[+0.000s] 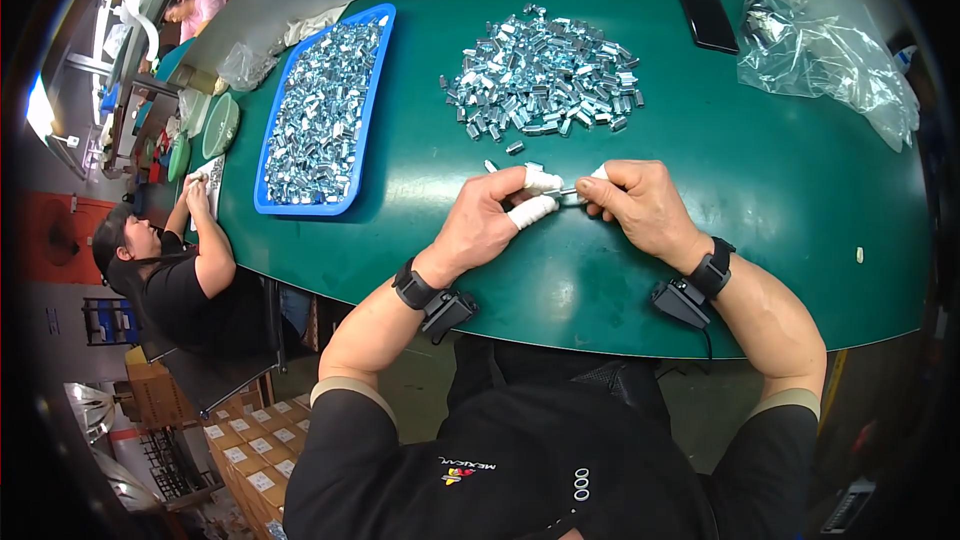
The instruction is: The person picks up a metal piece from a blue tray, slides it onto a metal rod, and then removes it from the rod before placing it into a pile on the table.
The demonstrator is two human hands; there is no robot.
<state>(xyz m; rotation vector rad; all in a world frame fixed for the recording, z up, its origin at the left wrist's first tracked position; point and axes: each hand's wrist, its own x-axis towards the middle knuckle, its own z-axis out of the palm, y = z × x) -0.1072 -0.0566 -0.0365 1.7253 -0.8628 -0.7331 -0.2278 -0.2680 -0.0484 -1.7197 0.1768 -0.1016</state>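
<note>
My left hand (pixel 490 215), with white tape around its thumb and a finger, pinches a small silvery metal part (pixel 570 197) above the table. From the other side, my right hand (pixel 645 205) has thumb and fingertips closed on the same slim piece; white tape also covers one of its fingers. The fingers hide most of the part, so its full shape does not show. Just beyond my hands lies a heap of short, shiny metal pieces (pixel 550 75). One loose piece (pixel 515 148) sits apart from it, close to my left fingers.
A blue tray (pixel 262 195) full of similar metal pieces stands on the green table (pixel 800 230) at left. A black phone (pixel 706 12) and clear plastic bags (pixel 825 65) lie at far right. Another person (pixel 170 260) sits at the left edge, near green bowls (pixel 221 126).
</note>
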